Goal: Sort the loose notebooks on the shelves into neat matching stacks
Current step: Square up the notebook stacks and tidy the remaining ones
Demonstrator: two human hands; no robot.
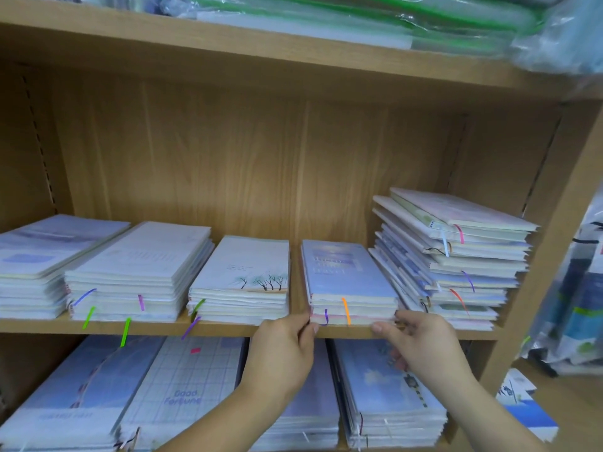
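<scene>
Both forearms come in from the bottom edge, reaching up to the middle shelf (346, 331) of a wooden bookcase. Left hand (284, 350) grips the front left corner of a short blue-covered stack (349, 282), thumb on the front edge, fingers curled round the side. Right hand (424, 344) pinches the stack's front right corner, thumb pressed to the lowest notebook's edge, fingers tucked behind and below. Stack sits on the middle shelf, fourth from left, front edge flush with the shelf lip. An orange ribbon (346, 310) and a purple ribbon (325, 317) hang from its front.

Just right of it: tall messy pile (456, 256), covers fanned and skewed, its lower notebooks leaning against the blue stack's side. Left of it, a gap apart: tree-cover stack (244, 282), then a plain white stack (140, 275), then a pale blue stack (42, 256) at the far left. Green, purple and pink ribbons dangle from those over the shelf lip.

Lower shelf holds more stacks, one with a grid cover (186, 386) reading "Good Fortune". Top shelf carries green plastic-wrapped packs (359, 17), blurred
</scene>
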